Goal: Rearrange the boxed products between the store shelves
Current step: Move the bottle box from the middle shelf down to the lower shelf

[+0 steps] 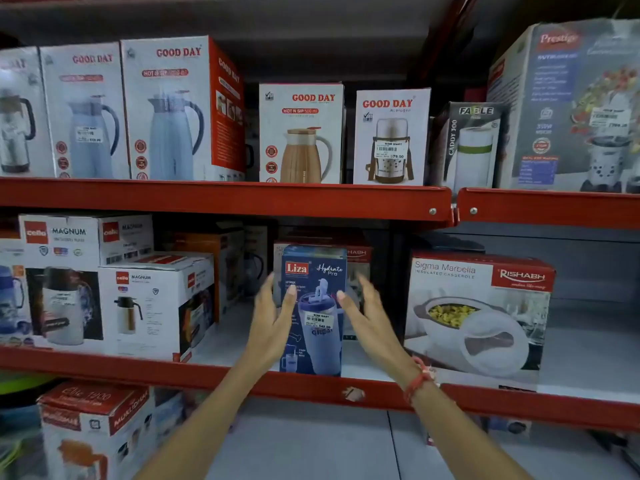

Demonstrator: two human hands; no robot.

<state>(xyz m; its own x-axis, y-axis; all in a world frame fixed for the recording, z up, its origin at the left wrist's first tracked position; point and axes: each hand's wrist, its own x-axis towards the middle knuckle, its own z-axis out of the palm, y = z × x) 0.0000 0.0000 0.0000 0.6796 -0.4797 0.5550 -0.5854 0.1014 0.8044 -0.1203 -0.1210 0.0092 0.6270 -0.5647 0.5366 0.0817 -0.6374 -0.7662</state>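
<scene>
Red store shelves carry boxed flasks and cookware in rows. On the middle shelf (221, 374) a blue Liza box (313, 306) stands upright at the front edge, its long axis vertical, with a Rishabh box (485, 320) just beside it on the right and Cello boxes (152, 306) to the left. Both hands flank it. The left hand (272, 318) is spread wide, its fingertips at the box's left edge; the right hand (367, 317) is likewise spread, near the right edge. Neither looks clamped on it. The box lies straight ahead between the palms, both about equally near, so a two-handed squeeze inward seems the coming move.
</scene>
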